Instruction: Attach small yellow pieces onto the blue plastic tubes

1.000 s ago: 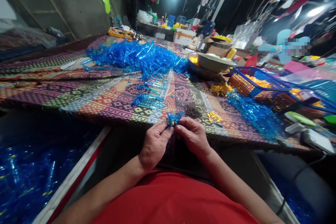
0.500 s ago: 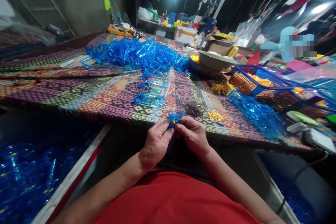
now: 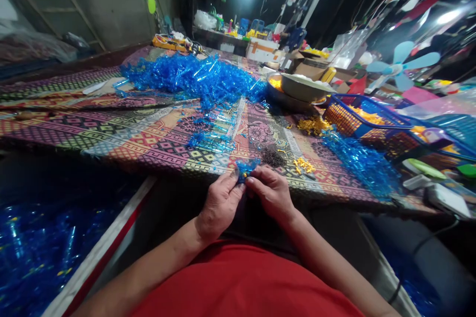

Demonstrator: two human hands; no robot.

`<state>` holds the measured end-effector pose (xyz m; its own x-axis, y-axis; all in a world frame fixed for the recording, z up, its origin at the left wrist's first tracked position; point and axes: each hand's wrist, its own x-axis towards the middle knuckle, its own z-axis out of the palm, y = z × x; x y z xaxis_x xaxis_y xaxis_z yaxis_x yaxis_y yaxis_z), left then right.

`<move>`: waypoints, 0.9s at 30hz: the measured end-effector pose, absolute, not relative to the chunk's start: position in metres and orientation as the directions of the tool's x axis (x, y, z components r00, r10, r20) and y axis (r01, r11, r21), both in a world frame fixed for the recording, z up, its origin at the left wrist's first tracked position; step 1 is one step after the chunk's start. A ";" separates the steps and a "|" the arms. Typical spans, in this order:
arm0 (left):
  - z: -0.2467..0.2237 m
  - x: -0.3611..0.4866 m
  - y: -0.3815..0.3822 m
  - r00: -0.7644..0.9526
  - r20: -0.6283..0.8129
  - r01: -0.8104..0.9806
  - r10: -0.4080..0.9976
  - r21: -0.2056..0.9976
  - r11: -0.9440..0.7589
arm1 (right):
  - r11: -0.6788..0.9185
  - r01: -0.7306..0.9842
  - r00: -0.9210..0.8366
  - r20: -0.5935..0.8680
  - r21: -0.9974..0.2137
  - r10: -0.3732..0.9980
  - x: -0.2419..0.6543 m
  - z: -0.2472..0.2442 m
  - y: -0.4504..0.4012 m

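Left hand [image 3: 220,204]: clamped on the blue piece [image 3: 246,169], from its left
Right hand [image 3: 272,193]: clamped on the same piece from its right, just beside the left hand
Blue piece: at the mat's [image 3: 148,144] front edge
Also on mat, right of piece: dark bits [image 3: 272,158], yellow bits [image 3: 304,165]

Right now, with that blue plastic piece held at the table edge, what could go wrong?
The blue plastic piece, pinched between the left hand and right hand, might slip off the edge into the dark below. The right hand could also brush the loose yellow bits or dark bits, scattering them.
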<state>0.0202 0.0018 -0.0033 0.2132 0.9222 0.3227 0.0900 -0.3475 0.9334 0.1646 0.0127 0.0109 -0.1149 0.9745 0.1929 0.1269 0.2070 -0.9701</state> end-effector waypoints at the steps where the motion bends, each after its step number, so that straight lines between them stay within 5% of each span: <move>1: -0.003 0.020 0.002 0.219 0.307 0.076 0.926 0.941 -0.329 | 0.177 0.087 -0.115 0.167 -0.980 0.979 0.164 0.009 0.013; 9: 0.000 0.019 -0.001 0.220 0.209 -0.057 0.953 0.978 -0.201 | -0.019 -0.247 -0.156 0.020 -0.969 0.988 0.167 -0.002 0.015; 27: -0.005 0.021 -0.001 0.183 0.452 0.110 0.873 0.873 -0.475 | 0.086 -0.162 -0.182 0.115 -0.983 0.977 0.172 0.005 0.012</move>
